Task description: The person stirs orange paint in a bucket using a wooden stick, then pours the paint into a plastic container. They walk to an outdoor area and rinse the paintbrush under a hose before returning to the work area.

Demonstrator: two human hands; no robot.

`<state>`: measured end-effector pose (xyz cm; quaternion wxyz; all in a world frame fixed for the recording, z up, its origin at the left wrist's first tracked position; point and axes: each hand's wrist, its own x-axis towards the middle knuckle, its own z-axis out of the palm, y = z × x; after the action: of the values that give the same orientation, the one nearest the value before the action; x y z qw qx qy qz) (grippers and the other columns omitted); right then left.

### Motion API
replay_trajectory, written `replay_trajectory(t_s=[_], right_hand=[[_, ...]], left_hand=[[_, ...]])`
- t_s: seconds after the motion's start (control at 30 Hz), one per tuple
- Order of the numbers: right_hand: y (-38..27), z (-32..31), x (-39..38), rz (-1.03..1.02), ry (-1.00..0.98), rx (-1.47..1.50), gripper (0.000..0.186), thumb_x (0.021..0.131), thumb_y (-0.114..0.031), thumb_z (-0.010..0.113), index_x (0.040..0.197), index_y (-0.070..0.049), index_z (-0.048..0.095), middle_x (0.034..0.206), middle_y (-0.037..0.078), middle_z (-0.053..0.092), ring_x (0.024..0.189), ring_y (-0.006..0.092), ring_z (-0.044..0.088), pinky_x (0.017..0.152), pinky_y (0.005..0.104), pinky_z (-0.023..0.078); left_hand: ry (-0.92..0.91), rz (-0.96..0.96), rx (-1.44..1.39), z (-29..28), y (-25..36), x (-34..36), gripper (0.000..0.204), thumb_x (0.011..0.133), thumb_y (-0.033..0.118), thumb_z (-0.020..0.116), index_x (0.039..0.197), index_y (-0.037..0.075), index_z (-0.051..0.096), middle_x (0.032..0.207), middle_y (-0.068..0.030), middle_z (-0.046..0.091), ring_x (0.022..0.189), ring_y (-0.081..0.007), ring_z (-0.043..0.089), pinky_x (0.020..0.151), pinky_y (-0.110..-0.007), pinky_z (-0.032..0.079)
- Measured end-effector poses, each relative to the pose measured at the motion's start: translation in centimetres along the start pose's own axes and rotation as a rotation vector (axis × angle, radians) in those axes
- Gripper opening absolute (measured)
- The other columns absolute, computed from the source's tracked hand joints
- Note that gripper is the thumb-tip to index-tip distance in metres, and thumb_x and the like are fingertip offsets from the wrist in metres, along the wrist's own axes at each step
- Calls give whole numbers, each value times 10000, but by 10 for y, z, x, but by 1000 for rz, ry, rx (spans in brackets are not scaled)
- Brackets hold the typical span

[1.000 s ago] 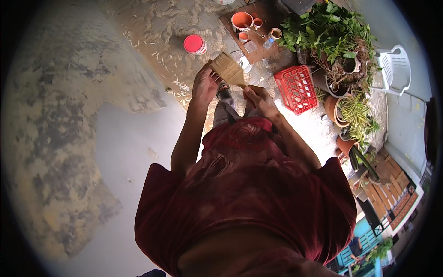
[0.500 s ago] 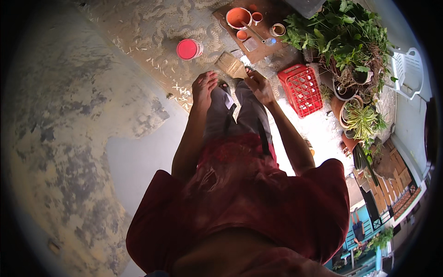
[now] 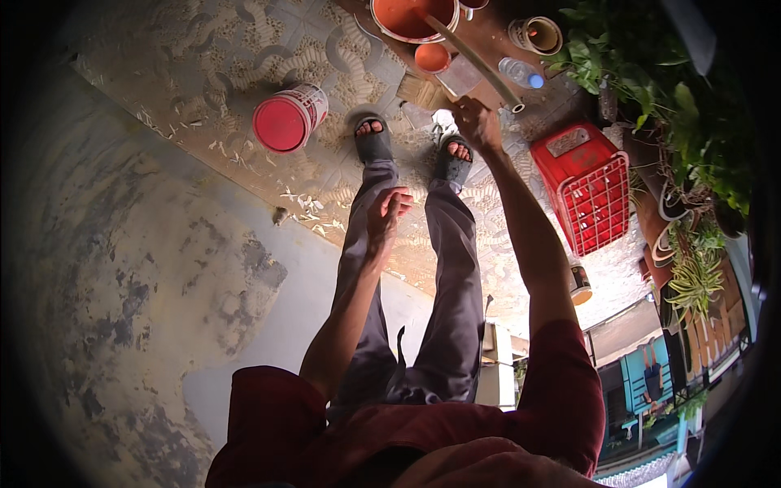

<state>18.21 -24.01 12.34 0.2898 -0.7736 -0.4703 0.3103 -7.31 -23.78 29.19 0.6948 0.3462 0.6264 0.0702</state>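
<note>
My right hand [image 3: 477,124] is closed around the handle of a wide, flat paintbrush [image 3: 421,91], its pale tan head low over the patterned floor near the board with the paint. My left hand [image 3: 391,208] hangs over my left leg, its fingers loosely curled and apart, with nothing visible in them. Beyond the brush stands a bucket of orange paint [image 3: 396,22] with a long stick [image 3: 480,65] leaning out of it. A small cup of orange paint [image 3: 432,58] sits close to the brush, next to a clear flat piece [image 3: 460,76].
A white bucket with a red lid [image 3: 281,126] stands left of my feet. To the right are a red plastic crate [image 3: 582,183], potted plants [image 3: 691,106], an open tin [image 3: 534,35] and a blue-capped bottle [image 3: 521,72]. A patchy wall [image 3: 154,268] runs along the left.
My right hand has moved away from my body with the brush, toward the orange paint. My left hand has dropped back nearer my legs. The view has tilted, showing both sandalled feet.
</note>
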Motion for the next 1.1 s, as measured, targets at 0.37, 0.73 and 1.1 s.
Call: replay_trajectory(t_s=[0.37,0.73,1.1], right_hand=[[80,46,78,-236,72,-72,191,823,-124,700,1010,-89,677,863,109,680,776,338,663,680,425,554],[69,41,76,-62,48,-246,436,798,-216,734,1183,-97,567,1104,161,615,1023,387,599,868,497,483],[8,6,-17,311,308,-245,386,771,-176,700,1086,-40,521,1084,186,567,1023,394,542,893,490,414]], left_hand=[[-150,-97,-74,7,-74,46,363,1023,316,544,1212,13,608,1055,-101,672,937,-160,629,883,-309,495],[-177,-56,-63,9,-70,50,302,1027,226,544,1211,-7,597,1067,-104,662,1003,-173,646,888,-308,525],[-14,96,-8,23,-50,26,221,949,250,667,879,57,587,793,-37,625,758,-134,620,748,-288,507]])
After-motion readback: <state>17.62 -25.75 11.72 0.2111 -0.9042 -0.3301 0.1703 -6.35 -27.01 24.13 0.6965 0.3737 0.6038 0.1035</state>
